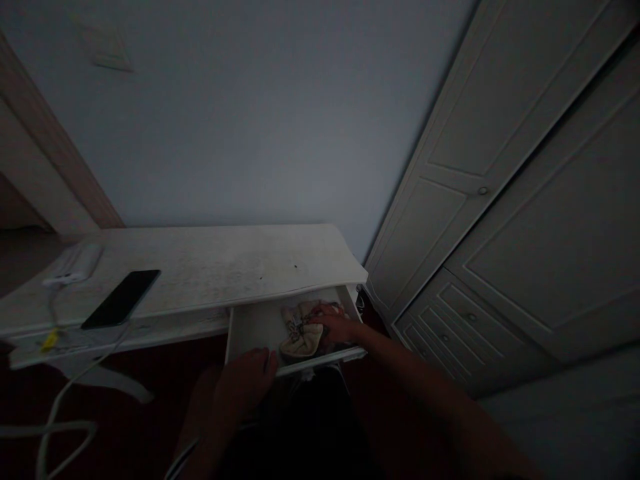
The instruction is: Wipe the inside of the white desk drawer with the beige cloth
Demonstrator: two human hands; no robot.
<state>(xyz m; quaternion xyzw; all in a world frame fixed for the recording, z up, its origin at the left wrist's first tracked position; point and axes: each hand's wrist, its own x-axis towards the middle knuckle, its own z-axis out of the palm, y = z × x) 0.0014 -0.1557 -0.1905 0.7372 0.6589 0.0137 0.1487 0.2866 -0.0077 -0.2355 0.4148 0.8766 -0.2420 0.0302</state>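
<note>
A white desk (210, 267) stands against the wall, and its right-hand drawer (250, 327) is pulled out. Inside the drawer lies a cream-coloured bundle of cloth (300, 337) with a dark pattern. My right hand (336, 327) reaches into the drawer with its fingers lying on the cloth bundle; whether they grip it I cannot make out. My left hand (247, 380) rests on the drawer's front edge, fingers curled over it. The room is dim.
A black phone (121, 298) lies on the desk's left part, beside a white power strip (75, 265) with a cable (60, 407) trailing down to the floor. A white panelled wardrobe (500, 220) stands close on the right. A door frame (45, 147) is at far left.
</note>
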